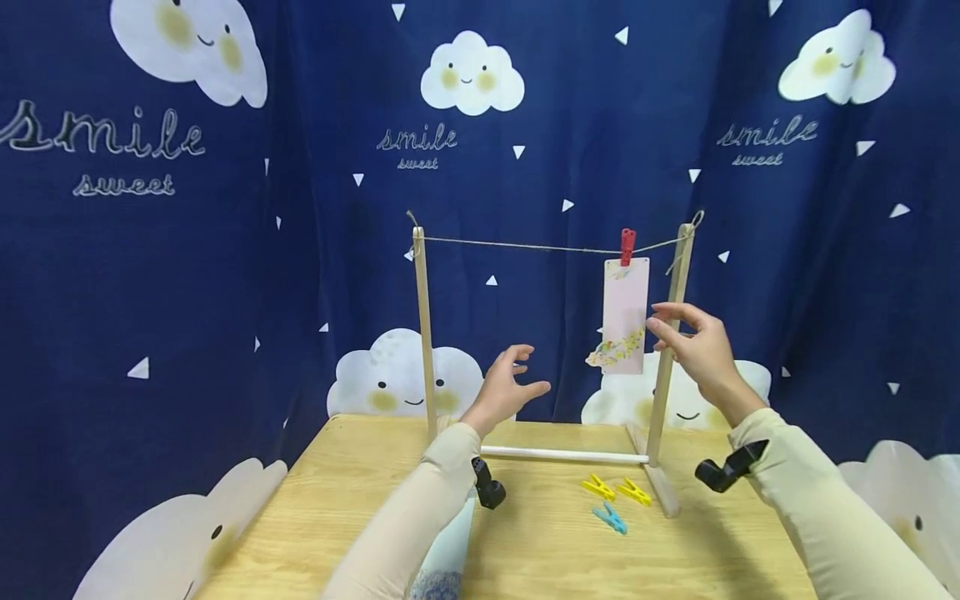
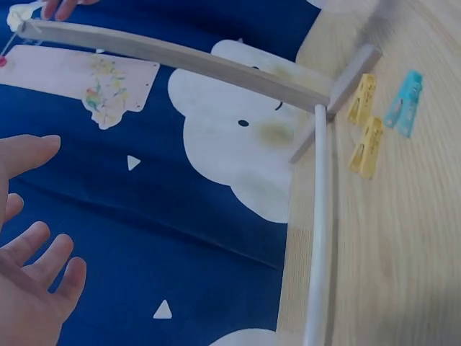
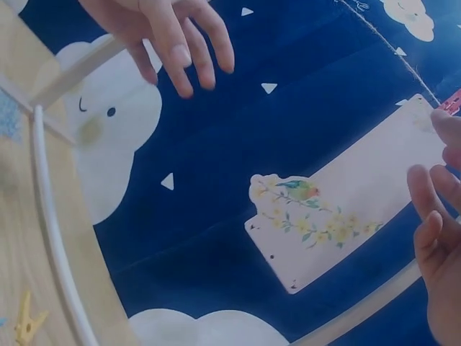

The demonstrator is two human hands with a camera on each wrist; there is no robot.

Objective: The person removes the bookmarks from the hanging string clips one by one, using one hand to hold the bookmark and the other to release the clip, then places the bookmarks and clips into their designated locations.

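Two hands hang raised before us, neither holding anything. Our left hand (image 1: 508, 385) has its grip spread wide, fingers relaxed, between the posts of the wooden rack (image 1: 424, 333). Our right hand (image 1: 693, 340) keeps a loose, half-open grip, fingertips just beside the right edge of the pink card (image 1: 626, 315); whether they touch it we cannot tell. That card hangs at the right end of the string (image 1: 525, 247), pinned by a red peg (image 1: 627, 247), close to the right post. On the tabletop (image 1: 360, 492), near the rack's right foot, lie two yellow pegs (image 1: 617, 488) and, nearer to us, a blue peg (image 1: 611, 518).
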